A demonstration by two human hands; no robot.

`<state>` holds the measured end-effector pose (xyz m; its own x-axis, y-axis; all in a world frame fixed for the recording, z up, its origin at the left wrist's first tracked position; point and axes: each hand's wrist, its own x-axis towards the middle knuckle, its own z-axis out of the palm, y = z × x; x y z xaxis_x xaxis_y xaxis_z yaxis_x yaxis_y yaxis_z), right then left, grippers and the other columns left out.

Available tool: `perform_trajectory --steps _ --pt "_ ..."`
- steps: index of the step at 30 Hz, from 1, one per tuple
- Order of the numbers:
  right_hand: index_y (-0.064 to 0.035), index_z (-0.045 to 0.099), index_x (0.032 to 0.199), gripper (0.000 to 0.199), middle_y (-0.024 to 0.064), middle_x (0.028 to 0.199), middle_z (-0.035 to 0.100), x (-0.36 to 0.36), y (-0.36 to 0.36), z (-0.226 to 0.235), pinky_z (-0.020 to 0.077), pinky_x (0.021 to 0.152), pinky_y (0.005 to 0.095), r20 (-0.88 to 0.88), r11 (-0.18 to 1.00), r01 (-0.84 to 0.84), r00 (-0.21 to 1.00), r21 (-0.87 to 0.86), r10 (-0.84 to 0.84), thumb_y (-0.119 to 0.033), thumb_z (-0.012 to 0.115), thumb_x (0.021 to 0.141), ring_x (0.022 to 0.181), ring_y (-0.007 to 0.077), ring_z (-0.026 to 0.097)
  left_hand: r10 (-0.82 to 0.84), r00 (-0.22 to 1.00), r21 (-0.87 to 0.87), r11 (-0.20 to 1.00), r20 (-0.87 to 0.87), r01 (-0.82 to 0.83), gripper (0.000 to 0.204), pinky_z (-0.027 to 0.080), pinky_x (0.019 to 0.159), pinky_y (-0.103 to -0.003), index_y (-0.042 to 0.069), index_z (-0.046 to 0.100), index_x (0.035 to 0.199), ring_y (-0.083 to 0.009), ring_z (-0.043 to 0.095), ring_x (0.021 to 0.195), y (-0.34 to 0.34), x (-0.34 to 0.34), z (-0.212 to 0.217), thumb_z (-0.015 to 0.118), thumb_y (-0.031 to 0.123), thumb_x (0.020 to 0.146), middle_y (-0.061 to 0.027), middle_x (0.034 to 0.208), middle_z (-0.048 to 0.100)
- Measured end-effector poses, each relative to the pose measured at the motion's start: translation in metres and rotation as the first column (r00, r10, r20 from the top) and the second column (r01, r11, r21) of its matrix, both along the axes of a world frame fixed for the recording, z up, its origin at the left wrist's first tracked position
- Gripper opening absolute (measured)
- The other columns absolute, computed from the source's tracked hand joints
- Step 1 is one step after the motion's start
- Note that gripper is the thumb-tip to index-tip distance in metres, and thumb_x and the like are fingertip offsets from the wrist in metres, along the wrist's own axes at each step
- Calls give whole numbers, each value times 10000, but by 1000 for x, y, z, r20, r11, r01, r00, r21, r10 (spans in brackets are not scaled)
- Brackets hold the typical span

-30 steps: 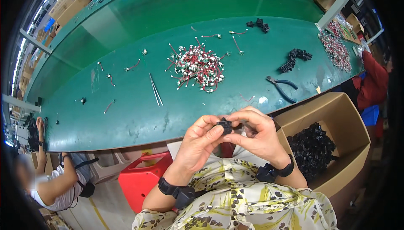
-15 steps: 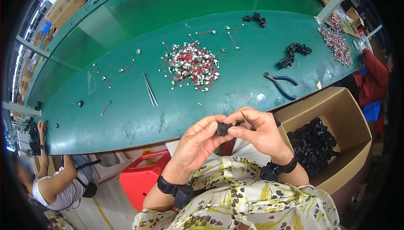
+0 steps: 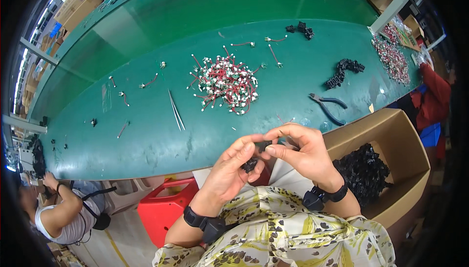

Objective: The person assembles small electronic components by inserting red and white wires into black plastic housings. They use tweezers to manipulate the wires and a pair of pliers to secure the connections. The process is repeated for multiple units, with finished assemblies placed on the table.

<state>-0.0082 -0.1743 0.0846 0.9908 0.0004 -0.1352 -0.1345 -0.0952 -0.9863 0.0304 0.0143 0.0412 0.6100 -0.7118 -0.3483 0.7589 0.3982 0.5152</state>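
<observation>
My left hand [image 3: 234, 166] and my right hand [image 3: 302, 150] meet in front of my chest, just below the green table's near edge [image 3: 146, 162]. Between their fingertips sits a small black plastic part [image 3: 258, 153], pinched from both sides; part of it is hidden by my fingers. A heap of small white connectors with red wires [image 3: 225, 83] lies on the table beyond my hands. At my right stands an open cardboard box [image 3: 391, 135] with several black plastic parts [image 3: 364, 171] inside.
Tweezers [image 3: 176, 109] and blue-handled pliers [image 3: 328, 105] lie on the table. Black parts [image 3: 344, 70] and another wire heap [image 3: 391, 59] sit at the right. A red container [image 3: 163, 208] stands under the table. Another person [image 3: 63, 213] crouches at lower left.
My hands have stayed together on the black part and shifted slightly lower in view, the fingers turning it a little.
</observation>
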Motion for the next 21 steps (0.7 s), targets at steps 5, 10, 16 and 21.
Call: perform_trajectory --steps 5,10,16,21 --pt "-26 634 1152 337 28 945 657 5 4 -19 500 667 204 -6 983 -17 1000 181 18 3 718 827 817 57 597 -13 1000 25 1000 19 13 333 389 504 -214 35 574 1215 -114 539 658 4 8 -1 525 288 1004 -70 955 625" --pt "-42 634 1160 364 34 931 666 22 -3 17 509 667 228 -112 961 -270 959 -61 262 -12 728 810 818 61 601 -168 983 44 985 74 165 332 423 526 -221 2 580 1233 -112 554 668 18 11 -16 636 105 922 -118 1035 660" --pt "-81 709 994 207 68 861 643 60 -13 -2 494 608 312 215 844 -20 964 -536 159 -91 737 789 722 186 636 -118 992 -12 993 44 119 452 430 589 -191 25 549 1313 -57 523 737 19 18 -4 678 40 880 -86 1059 654" --pt "-94 690 971 183 65 926 621 88 -7 -5 520 655 406 209 626 -49 920 -778 332 -126 714 792 782 301 653 -24 993 27 999 115 21 445 416 585 -186 36 570 1298 -53 507 742 22 21 -8 677 4 868 -78 1086 637"
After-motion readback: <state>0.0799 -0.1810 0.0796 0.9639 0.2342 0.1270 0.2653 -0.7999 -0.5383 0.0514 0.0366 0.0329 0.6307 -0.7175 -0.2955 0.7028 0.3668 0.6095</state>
